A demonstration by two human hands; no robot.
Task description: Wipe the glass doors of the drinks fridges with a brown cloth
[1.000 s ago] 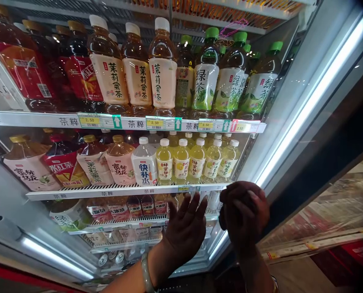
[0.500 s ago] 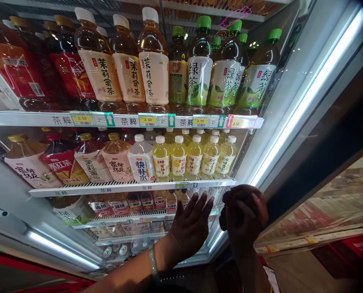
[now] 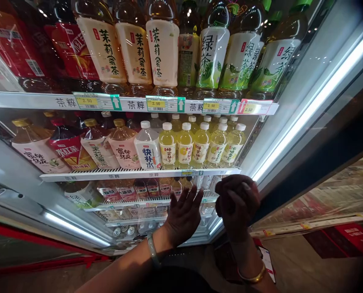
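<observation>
My left hand [image 3: 184, 217], with a pale bangle [image 3: 152, 250] at the wrist, is open before the lower shelves of a drinks cooler. Its fingers are spread, and no bottle is in it. Beside it my right hand [image 3: 238, 199] is closed, dark against the light, near the cooler's right side; whatever its curled fingers hold is hidden. A gold bracelet [image 3: 254, 276] circles that wrist. Just above both hands runs a white shelf edge [image 3: 92, 176]. Small yellow drink bottles [image 3: 186, 148] with white caps stand on that shelf, next to a white-labelled bottle [image 3: 147, 150].
Large green tea bottles [image 3: 212, 61] and cream-labelled tea bottles [image 3: 163, 57] line the upper shelf, above price tags [image 3: 157, 104]. A bright light strip [image 3: 309, 106] runs down the right side. A phone [image 3: 267, 262] shows beyond my right forearm, with red boxes [image 3: 342, 240] farther right.
The view has tilted down and come closer, so the top bottle caps have left the frame. Both hands sit slightly farther left and keep their shapes.
</observation>
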